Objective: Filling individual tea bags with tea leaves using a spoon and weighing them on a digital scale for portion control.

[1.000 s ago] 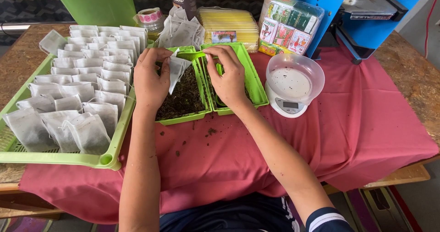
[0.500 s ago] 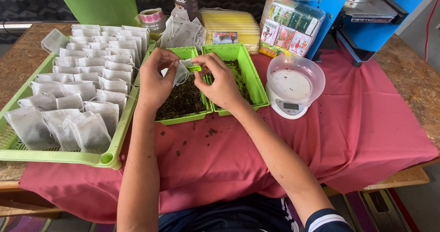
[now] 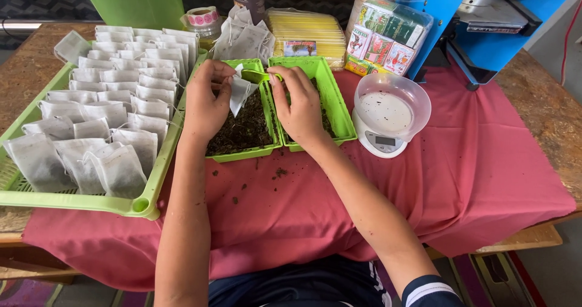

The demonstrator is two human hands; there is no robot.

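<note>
Over the dark leaf tray [image 3: 242,128], taken here as the landmark, the scene stood as follows.

Left hand: the left hand [image 3: 206,104] was above the near-left part of the leaf tray, its fingers pinched together on the top edge of a small white bag [image 3: 239,93].
Small white bag: held over the leaves, hanging mouth up from the left fingers and tilted toward the right hand.
Right hand: the right hand [image 3: 301,104] was just right of the leaf tray, over the second green tray [image 3: 336,107], its fingers closed on a green scoop [image 3: 257,75].
Green scoop: lying level across the far edge of the leaf tray, its tip just beside the mouth of the bag.
Leaf tray: green, shallow, holding dark loose leaves, resting on a red cloth [image 3: 473,143].
Second green tray: touching the right side of the leaf tray.
Large tray: a pale green tray [image 3: 79,203] left of the leaf tray, covered with rows of filled bags [image 3: 112,110].
Scale: a white kitchen scale [image 3: 379,138] with a clear bowl [image 3: 394,104] on it, right of the second tray.
Loose bags: a heap of unfilled bags [image 3: 242,40] behind the leaf tray.
Crumbs: leaf crumbs [image 3: 279,173] on the cloth just in front of the leaf tray.
</note>
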